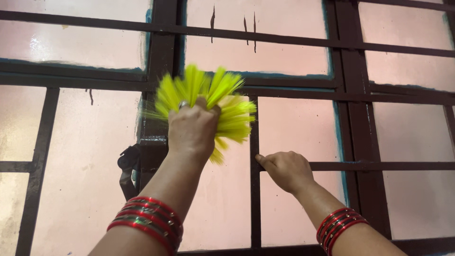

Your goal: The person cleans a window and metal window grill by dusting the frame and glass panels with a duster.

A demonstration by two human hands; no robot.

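From the head camera, looking straight at a window, the left hand [193,129] is closed tight around a brush of bright yellow-green plastic bristles [222,106], with the bristles fanning out above and to the right of the knuckles and blurred at the tips. The brush sits against the upper part of the dark brown metal window grille [253,204], right where the vertical frame post meets a crossbar. The right hand [286,169] is curled shut on a lower horizontal bar of that grille, thumb pointing left along it, just below and right of the brush. As for progress, I judge it partway at best: the frosted pinkish glass panes [80,170] show smudges and dark drip marks near the top, and streaks of teal paint edge the frames, so plenty looks untouched. A dark metal latch [129,168] hangs left of the left wrist. Red bangles [147,223] ring both forearms.
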